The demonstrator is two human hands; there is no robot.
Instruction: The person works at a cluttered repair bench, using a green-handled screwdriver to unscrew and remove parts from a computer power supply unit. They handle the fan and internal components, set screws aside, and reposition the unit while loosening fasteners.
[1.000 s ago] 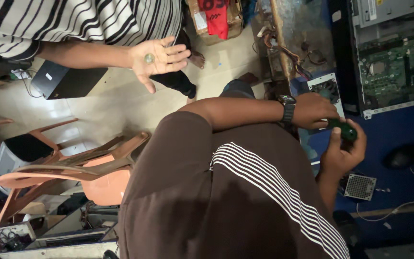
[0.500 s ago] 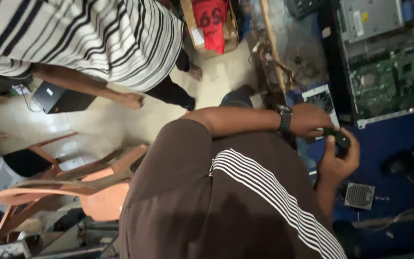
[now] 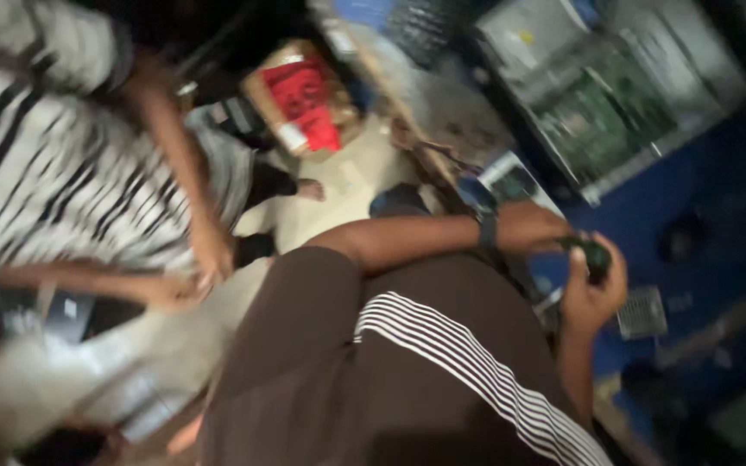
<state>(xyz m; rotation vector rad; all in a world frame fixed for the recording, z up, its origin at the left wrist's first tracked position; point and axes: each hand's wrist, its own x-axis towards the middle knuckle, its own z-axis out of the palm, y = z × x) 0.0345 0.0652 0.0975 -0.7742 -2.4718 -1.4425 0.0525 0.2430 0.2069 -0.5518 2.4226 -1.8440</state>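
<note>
My left hand (image 3: 535,229), a watch on its wrist, reaches across my brown striped shirt and meets my right hand (image 3: 591,292) over the blue table (image 3: 718,181). Both hands close on a small dark green object (image 3: 596,255), with my right fingers wrapped under it and my left fingers at its top. The frame is blurred, so the object's exact shape is unclear.
An open computer case with a green circuit board (image 3: 606,121) lies on the table beyond my hands. A small square metal grille (image 3: 642,312) sits beside my right hand. A person in a striped shirt (image 3: 36,173) bends at left. A cardboard box with red contents (image 3: 304,103) is on the floor.
The view has swung and blurred. The striped-shirt person has leaned further in, with the arm lowered. My hands stay together on the dark green object.
</note>
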